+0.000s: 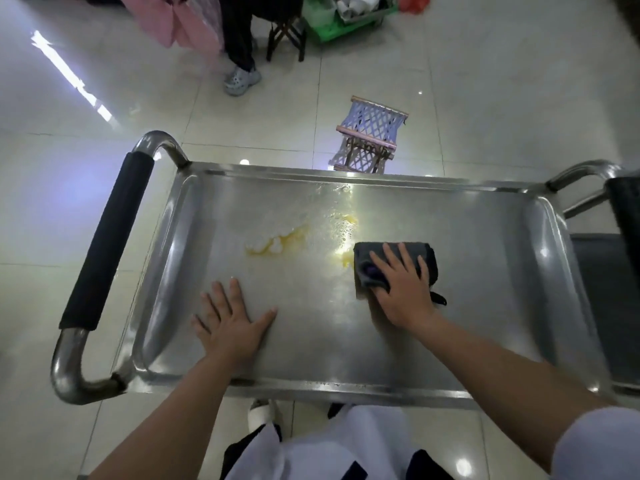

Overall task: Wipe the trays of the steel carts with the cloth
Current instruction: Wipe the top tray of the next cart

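Your fingers (pixel 398 259) on the right hand (pixel 403 289) lie spread and nearly straight across the folded dark grey cloth (pixel 394 266), pressing it flat onto the steel tray (pixel 467 271) rather than curling round it; a purple patch of the cloth shows under your thumb side. Your left hand (pixel 230 323) rests palm down on the bare metal nearer the front rim, its fingers splayed and straight, holding nothing. The cloth sits right of the tray's middle, its left edge just beside a small yellow smear. Further left, a yellow spill (pixel 277 242) with white lumps in it lies near the centre of the tray, well apart from your left hand, and a scatter of wet beads runs from it up toward the far rim. The tray belongs to a steel cart whose left handle (pixel 107 244) is wrapped in black foam; a second black-wrapped handle (pixel 627 209) shows at the right edge, with another dark tray beside it. Beyond the cart, on the glossy tiled floor (pixel 485 98), stands a small folding stool (pixel 372 133) with a pale blue woven seat. At the top, another person's leg and grey clog (pixel 240 81) stand beside a dark stool and a green crate (pixel 329 26).
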